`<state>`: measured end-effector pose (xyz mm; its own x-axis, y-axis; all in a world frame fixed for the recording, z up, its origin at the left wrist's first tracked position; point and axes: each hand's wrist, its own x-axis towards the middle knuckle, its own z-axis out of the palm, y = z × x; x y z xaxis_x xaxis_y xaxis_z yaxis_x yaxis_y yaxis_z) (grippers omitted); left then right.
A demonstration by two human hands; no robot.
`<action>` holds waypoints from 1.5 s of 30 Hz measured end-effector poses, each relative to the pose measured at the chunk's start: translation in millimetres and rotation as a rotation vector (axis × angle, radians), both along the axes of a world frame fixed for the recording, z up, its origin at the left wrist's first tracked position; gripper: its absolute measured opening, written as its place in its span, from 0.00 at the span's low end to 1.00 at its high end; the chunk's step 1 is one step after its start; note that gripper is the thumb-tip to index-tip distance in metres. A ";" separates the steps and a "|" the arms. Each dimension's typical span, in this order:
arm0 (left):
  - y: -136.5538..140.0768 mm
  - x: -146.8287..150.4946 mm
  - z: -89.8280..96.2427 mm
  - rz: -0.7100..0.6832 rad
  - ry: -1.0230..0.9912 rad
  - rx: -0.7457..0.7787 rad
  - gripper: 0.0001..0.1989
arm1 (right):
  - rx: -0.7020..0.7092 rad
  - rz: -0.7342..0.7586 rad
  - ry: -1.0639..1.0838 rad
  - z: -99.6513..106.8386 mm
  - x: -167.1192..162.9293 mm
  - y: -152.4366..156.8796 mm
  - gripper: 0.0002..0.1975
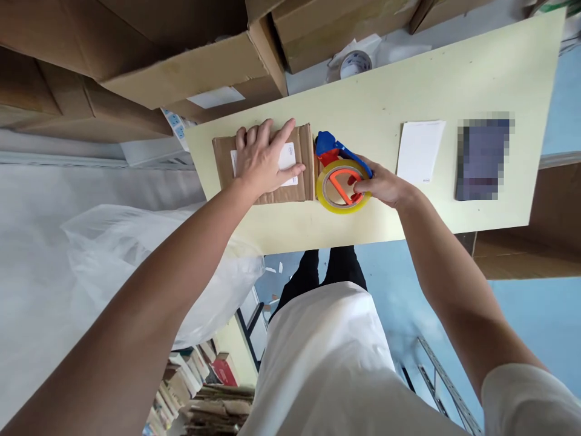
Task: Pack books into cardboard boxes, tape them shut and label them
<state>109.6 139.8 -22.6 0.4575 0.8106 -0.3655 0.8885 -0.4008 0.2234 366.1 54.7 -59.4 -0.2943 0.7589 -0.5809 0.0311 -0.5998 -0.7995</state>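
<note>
A small cardboard box (226, 160) with a white label (287, 156) on top lies on the pale yellow table (290, 227). Across that label rests my left hand (263, 158), fingers spread and pressing flat on the box. My right hand (381, 181) grips a tape dispenser (331, 145) with a blue and red head, an orange inner frame and a roll of yellowish tape (342, 209). The dispenser is at the box's right end; whether its tape sticks to the cardboard I cannot make out.
To the right on the table lie a stack of white paper (420, 151) and a pixelated dark object (483, 160). Large cartons (190, 72) and a tape roll (355, 63) sit beyond the far edge. Clear plastic (218, 290) hangs at the left, near books (186, 369); a metal ladder (447, 381) is lower right.
</note>
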 end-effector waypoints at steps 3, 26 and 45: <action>-3.7 -1.0 -0.8 -0.010 0.020 0.002 0.46 | -0.002 -0.015 -0.066 -1.6 1.9 -23.3 0.41; -21.9 -25.6 5.4 0.249 0.058 -0.012 0.46 | 0.014 -0.323 -0.028 -16.6 -40.3 -57.1 0.49; -10.6 18.4 0.6 -0.022 0.158 -0.012 0.50 | -0.026 -0.121 0.018 -2.6 21.5 -59.1 0.44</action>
